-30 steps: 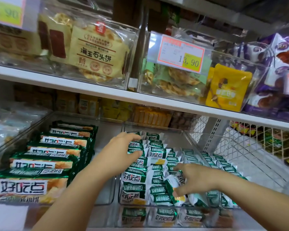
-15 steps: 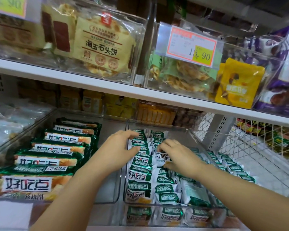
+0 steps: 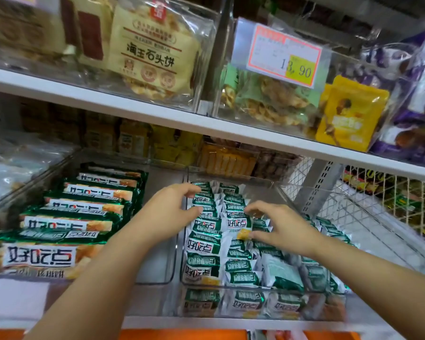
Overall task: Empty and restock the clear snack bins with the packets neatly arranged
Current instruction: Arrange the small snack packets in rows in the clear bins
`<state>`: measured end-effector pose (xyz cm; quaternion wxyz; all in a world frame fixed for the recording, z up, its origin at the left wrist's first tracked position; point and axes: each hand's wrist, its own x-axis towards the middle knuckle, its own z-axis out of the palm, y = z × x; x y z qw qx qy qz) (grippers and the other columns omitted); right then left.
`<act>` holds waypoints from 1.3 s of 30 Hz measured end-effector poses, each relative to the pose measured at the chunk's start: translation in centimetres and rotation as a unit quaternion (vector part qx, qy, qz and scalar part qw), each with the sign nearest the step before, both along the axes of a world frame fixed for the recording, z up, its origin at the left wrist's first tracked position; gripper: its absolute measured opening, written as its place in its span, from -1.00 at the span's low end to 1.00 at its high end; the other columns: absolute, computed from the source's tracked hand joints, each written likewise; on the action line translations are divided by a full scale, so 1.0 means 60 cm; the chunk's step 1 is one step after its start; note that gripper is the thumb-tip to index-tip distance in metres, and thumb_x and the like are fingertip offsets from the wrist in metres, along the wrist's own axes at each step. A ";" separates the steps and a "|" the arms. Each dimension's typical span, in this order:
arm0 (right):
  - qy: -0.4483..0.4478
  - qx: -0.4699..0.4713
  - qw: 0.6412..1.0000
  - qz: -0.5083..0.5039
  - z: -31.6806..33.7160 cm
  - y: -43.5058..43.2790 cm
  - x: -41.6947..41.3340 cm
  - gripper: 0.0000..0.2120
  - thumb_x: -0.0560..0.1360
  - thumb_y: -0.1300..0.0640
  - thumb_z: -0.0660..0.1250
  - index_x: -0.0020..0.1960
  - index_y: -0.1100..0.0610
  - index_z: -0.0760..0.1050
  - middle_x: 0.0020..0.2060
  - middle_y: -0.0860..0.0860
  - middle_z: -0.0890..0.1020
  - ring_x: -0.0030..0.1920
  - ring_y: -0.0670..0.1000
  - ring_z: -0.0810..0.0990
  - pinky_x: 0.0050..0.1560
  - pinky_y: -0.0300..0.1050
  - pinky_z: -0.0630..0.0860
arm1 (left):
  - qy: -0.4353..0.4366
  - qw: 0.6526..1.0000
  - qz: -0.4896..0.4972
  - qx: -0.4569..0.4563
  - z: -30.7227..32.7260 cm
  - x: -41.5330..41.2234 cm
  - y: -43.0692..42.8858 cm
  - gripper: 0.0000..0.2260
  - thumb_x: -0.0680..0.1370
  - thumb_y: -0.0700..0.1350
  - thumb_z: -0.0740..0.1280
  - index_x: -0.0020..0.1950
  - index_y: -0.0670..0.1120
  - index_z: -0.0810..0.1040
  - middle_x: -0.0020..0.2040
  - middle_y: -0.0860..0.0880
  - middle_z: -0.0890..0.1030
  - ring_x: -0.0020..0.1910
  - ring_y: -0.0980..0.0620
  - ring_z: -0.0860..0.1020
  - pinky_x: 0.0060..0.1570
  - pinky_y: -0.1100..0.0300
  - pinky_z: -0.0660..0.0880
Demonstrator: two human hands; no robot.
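Two clear bins (image 3: 155,253) | left hand (image 3: 167,212), right hand (image 3: 282,227) spread on small packets (image 3: 204,244) | long packets (image 3: 66,224) left | wire basket (image 3: 368,217) right

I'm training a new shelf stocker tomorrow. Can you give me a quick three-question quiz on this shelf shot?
1. True or false: the left hand and right hand are both touching the long green packets in the left bin.
2. The price tag reads: A 13.90, B 9.90, C 31.50.
3. Fill in: the pouch right of that tag is ____.
Key: 1 false, they are at the small green packets in the right-side clear bin; 2 A; 3 yellow.
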<state>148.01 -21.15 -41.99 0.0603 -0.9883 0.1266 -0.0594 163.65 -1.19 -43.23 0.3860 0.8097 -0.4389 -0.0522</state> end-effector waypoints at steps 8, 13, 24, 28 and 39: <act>0.237 0.018 0.971 0.003 0.021 0.016 -0.073 -0.45 0.39 -0.07 0.48 0.30 -0.07 0.35 0.12 -0.23 0.50 0.03 -0.15 0.51 0.08 -0.19 0.47 | -0.004 1.000 -0.008 -0.008 0.012 -0.010 -0.003 -0.61 0.57 -0.01 0.32 0.39 0.09 0.40 0.35 0.08 0.46 0.32 0.12 0.40 0.23 0.26 0.28; 0.196 0.080 0.977 -0.014 0.010 0.012 -0.061 -0.66 0.39 0.08 0.47 0.09 -0.04 0.40 0.00 -0.10 0.53 -0.16 -0.08 0.52 -0.13 -0.16 0.45 | -0.036 0.998 -0.046 0.000 0.028 -0.041 -0.020 -0.64 0.57 0.01 0.31 0.37 0.14 0.40 0.37 0.10 0.42 0.35 0.12 0.37 0.29 0.19 0.30; -0.072 0.637 0.762 -0.091 0.058 0.051 -0.043 -0.72 0.35 0.10 0.47 -0.06 0.18 0.46 -0.18 0.14 0.59 -0.24 0.04 0.58 -0.14 -0.08 0.49 | 0.093 0.972 -0.213 -0.031 0.045 -0.096 -0.047 -0.72 0.48 0.01 0.44 0.17 0.12 0.53 0.08 0.17 0.59 0.04 0.20 0.55 0.11 0.22 0.49; -0.076 0.571 0.815 -0.059 0.065 0.064 -0.048 -0.57 0.40 -0.07 0.47 0.04 0.19 0.41 -0.20 0.04 0.64 -0.18 -0.04 0.62 -0.14 -0.19 0.54 | 0.088 0.974 -0.199 -0.059 0.043 -0.089 -0.041 -0.82 0.49 -0.04 0.42 0.07 0.07 0.54 -0.01 0.13 0.58 -0.35 0.32 0.49 -0.41 0.45 0.36; -0.237 0.445 0.863 -0.040 0.078 0.071 -0.044 -0.60 0.37 0.37 0.44 0.10 0.08 0.43 0.00 0.10 0.65 -0.05 0.08 0.67 0.01 0.02 0.59 | 0.162 0.962 -0.157 -0.156 0.053 -0.079 -0.036 -0.66 0.49 -0.06 0.44 0.20 0.16 0.43 0.01 0.18 0.53 -0.25 0.22 0.62 -0.24 0.26 0.54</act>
